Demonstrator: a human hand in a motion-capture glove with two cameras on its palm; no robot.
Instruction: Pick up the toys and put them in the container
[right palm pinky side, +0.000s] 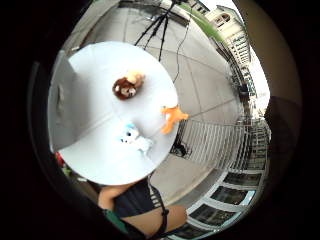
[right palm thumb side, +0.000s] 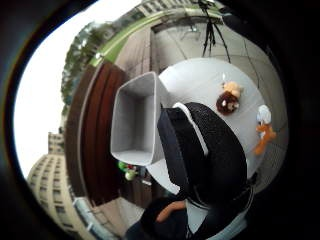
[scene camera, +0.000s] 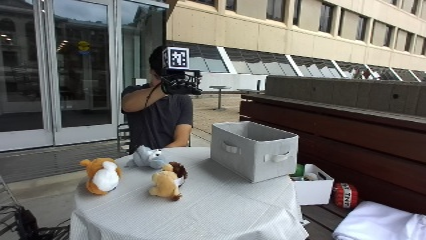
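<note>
Outside view: a round desk (scene camera: 219, 205) covered in a pale grey cloth stands on an outdoor terrace, with glass doors behind, a tan building beyond and a dark wooden bench wall (scene camera: 346, 115) along one side. On the desk sit 3 plush toys: an orange and white toy (scene camera: 101, 175) near the edge, a tan lion with a brown mane (scene camera: 169, 181) beside it, and a grey and white toy (scene camera: 148, 157) behind them, nearer the person. A grey fabric container (scene camera: 254, 150) with handle loops stands upright on the desk, apart from the toys, and it looks hollow in the thumb side palm view. The person behind the desk holds the gloved right hand (scene camera: 181, 83) raised at head height, well above the toys; I cannot tell how the fingers are set, and nothing shows in them. A white bin (scene camera: 314, 189) sits by the bench.
</note>
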